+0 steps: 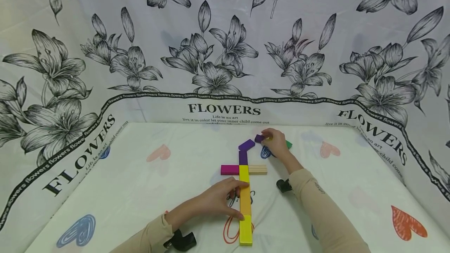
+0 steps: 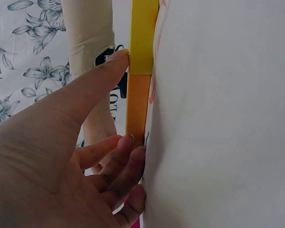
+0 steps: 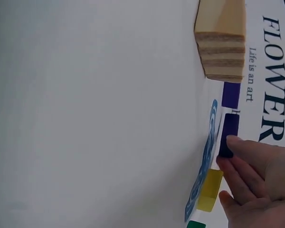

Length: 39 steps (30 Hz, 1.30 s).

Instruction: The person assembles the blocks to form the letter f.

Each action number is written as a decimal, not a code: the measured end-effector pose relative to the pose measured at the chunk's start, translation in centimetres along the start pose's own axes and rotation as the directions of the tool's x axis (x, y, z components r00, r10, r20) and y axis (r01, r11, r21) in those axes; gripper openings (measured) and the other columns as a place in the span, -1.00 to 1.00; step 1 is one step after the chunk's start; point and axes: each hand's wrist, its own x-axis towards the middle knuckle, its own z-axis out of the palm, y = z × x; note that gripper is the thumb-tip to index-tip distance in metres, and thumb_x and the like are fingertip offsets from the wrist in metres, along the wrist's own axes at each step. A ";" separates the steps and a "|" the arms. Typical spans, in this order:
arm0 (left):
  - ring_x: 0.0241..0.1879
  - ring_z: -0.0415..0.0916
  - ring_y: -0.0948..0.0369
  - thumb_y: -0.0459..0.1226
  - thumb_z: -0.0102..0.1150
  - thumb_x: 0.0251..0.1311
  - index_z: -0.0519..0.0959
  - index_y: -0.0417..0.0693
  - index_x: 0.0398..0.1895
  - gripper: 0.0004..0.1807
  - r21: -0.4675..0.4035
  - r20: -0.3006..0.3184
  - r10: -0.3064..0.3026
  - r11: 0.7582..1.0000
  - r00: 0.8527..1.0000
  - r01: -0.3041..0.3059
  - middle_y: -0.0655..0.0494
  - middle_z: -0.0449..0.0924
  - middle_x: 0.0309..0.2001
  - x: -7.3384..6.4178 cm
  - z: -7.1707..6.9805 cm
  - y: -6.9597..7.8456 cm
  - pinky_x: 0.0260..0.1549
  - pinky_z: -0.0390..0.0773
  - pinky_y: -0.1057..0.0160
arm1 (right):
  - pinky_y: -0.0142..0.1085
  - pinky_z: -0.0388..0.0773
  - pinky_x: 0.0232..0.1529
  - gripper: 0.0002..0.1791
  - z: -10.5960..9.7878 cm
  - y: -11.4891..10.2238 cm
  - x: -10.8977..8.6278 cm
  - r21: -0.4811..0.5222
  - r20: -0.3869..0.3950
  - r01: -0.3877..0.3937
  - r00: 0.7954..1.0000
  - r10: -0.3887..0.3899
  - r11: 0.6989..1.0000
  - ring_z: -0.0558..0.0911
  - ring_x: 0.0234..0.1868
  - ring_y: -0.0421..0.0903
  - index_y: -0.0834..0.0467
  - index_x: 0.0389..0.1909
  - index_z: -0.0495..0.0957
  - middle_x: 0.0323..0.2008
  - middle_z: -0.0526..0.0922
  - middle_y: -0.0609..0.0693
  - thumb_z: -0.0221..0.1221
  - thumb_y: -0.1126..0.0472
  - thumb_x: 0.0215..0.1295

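In the head view, my left hand (image 1: 217,199) rests along the left side of an upright row of wooden blocks. Its thumb touches the near yellow block (image 1: 245,231); its fingertips lie by the orange block (image 2: 137,107) and the far yellow block (image 1: 244,174). My right hand (image 1: 277,144) pinches a dark purple block (image 3: 229,126) between thumb and fingers. That block stands just beyond a slanted purple block (image 1: 247,145), which follows another purple block (image 1: 243,158) atop the row. Under the right hand are a yellow block (image 3: 210,191) and a green block (image 1: 289,144).
A magenta block (image 1: 229,170) extends left from the row, and a ridged bare-wood block (image 1: 258,169) extends right. All lie on a white cloth (image 1: 158,190) printed with hearts. A flower-patterned curtain (image 1: 225,50) rises behind. Black wrist devices (image 1: 283,185) hang under the sleeves.
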 end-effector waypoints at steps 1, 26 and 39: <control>-0.20 0.34 0.39 0.12 0.49 -0.13 0.37 0.27 0.34 -0.13 0.001 -0.001 0.001 1.000 1.000 -0.001 0.31 0.39 -0.16 0.0 0.0 0.0 -0.22 0.43 0.50 | -0.02 0.43 0.26 -0.58 -0.1 0.0 0.0 0.004 0.011 0.000 1.000 0.000 1.000 0.60 0.11 0.16 0.30 0.11 0.51 0.06 0.64 0.25 0.25 0.44 0.20; -0.20 0.33 0.40 0.13 0.49 -0.14 0.36 0.28 0.35 -0.11 0.006 0.000 -0.009 1.000 1.000 0.009 0.32 0.39 -0.16 0.0 0.0 0.0 -0.22 0.44 0.50 | -0.03 0.42 0.29 -0.59 -0.4 -0.1 -0.6 -0.015 0.082 0.008 0.997 -0.007 1.000 0.58 0.15 0.12 0.25 0.11 0.53 0.07 0.65 0.20 0.23 0.46 0.21; -0.20 0.33 0.40 0.12 0.49 -0.14 0.36 0.28 0.35 -0.11 0.005 -0.001 -0.011 1.000 1.000 0.011 0.32 0.39 -0.17 0.0 0.0 0.0 -0.23 0.45 0.50 | -0.02 0.37 0.32 -0.61 -0.3 -0.1 -0.2 -0.052 0.083 0.033 0.996 -0.029 0.998 0.58 0.16 0.13 0.26 0.09 0.54 0.08 0.65 0.20 0.22 0.47 0.21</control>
